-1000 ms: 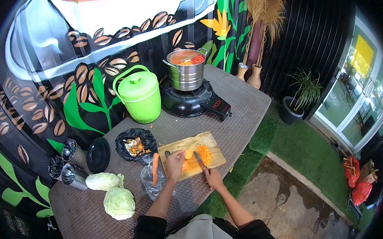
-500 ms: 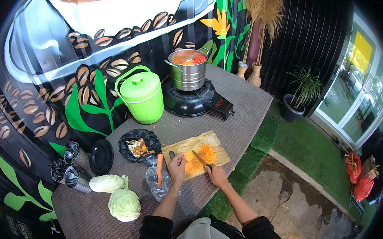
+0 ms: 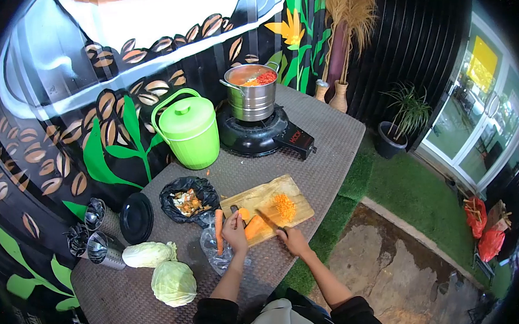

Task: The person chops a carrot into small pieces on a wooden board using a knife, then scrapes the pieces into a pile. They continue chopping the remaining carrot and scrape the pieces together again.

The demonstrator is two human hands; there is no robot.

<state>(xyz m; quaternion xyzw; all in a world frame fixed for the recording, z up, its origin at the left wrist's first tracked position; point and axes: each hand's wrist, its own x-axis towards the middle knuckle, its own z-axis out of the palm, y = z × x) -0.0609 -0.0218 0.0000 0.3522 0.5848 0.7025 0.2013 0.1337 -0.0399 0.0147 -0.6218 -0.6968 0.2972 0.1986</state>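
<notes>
My left hand (image 3: 235, 233) is closed, its fingertips pinching a round carrot piece (image 3: 244, 213) above the left part of the wooden cutting board (image 3: 294, 186). In my right hand (image 3: 293, 242) is the dark handle of a knife (image 3: 267, 218), the blade slanting over the board. Between the hands, a cut length of carrot (image 3: 253, 227) lies on the wood, left of the blade. Diced carrot (image 3: 285, 207) is heaped right of the knife. A whole carrot (image 3: 219, 231) rests on a clear plastic bag (image 3: 215, 257) beside my left hand.
A black bag of peelings (image 3: 189, 201), a lidded green bucket (image 3: 192, 133) and a steel pot (image 3: 251, 97) on a black stove (image 3: 249, 137) stand beyond the board. Cabbage (image 3: 173, 283), napa cabbage (image 3: 149, 254) and metal utensil holders (image 3: 106, 251) occupy the left side.
My left hand has drawn slightly left, away from the knife, with the round carrot piece. More of the cut carrot on the board now shows. The camera view has shifted a little.
</notes>
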